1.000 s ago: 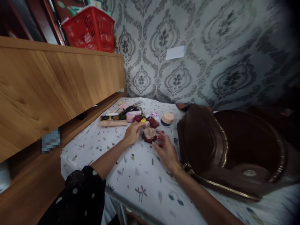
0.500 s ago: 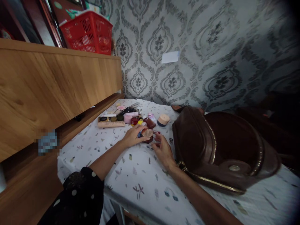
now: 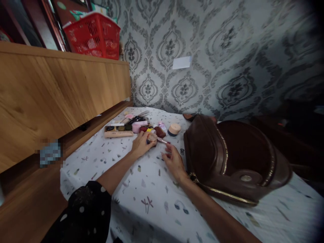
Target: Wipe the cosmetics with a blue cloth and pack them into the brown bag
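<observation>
My left hand (image 3: 140, 145) is closed around a small round jar (image 3: 152, 137) with a shiny gold-toned top, low over the cloth beside the cosmetics. My right hand (image 3: 175, 164) is just to the right, fingers curved and apart, its palm holding nothing. A slim pinkish tube (image 3: 163, 140) lies between the hands; its right end comes up to my right fingertips, and I cannot tell whether they touch it. Behind my left hand are a brown-red bottle (image 3: 160, 132), a pink round item (image 3: 136, 128) and a beige tube (image 3: 118, 134). A beige-lidded jar (image 3: 174, 129) stands farther right.
A large brown leather bag (image 3: 227, 158) with gold zips fills the table's right side. White patterned cloth (image 3: 141, 189) covers the table. Wooden furniture (image 3: 68, 84) with a red basket (image 3: 93, 35) on top borders the left. Patterned wallpaper (image 3: 215, 67) rises behind.
My left hand has moved left with the round jar, widening the gap to my right hand. The slim tube now shows more fully between them. The whole view has shifted slightly.
</observation>
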Motion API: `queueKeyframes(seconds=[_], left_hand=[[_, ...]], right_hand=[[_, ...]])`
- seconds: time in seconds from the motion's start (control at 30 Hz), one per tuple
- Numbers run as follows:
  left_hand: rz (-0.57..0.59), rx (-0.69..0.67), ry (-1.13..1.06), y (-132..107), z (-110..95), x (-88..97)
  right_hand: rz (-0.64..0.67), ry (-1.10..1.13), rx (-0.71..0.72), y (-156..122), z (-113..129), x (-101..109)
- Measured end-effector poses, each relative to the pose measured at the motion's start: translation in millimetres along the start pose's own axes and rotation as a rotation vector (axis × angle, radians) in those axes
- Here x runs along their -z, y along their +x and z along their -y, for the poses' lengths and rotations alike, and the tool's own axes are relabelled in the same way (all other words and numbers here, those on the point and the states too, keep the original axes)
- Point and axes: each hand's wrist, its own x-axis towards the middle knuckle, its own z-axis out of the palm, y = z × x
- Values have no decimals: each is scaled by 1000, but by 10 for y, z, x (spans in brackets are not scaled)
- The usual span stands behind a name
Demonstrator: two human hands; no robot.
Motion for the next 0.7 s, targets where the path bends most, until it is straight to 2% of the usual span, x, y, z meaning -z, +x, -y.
queueKeyframes(seconds=[0.13, 0.4, 0.57, 0.7], left_hand=[[18, -33, 6, 9, 27, 34], [100, -194, -30, 46, 224, 166], [137, -267, -94, 79, 289, 160], [137, -284, -115, 108, 319, 145]], right_hand=[[-2, 15, 4, -7, 11, 0], [15, -11, -2, -20, 7, 11], [49, -137, 27, -45, 42, 19], [75, -282, 104, 68, 59, -43]])
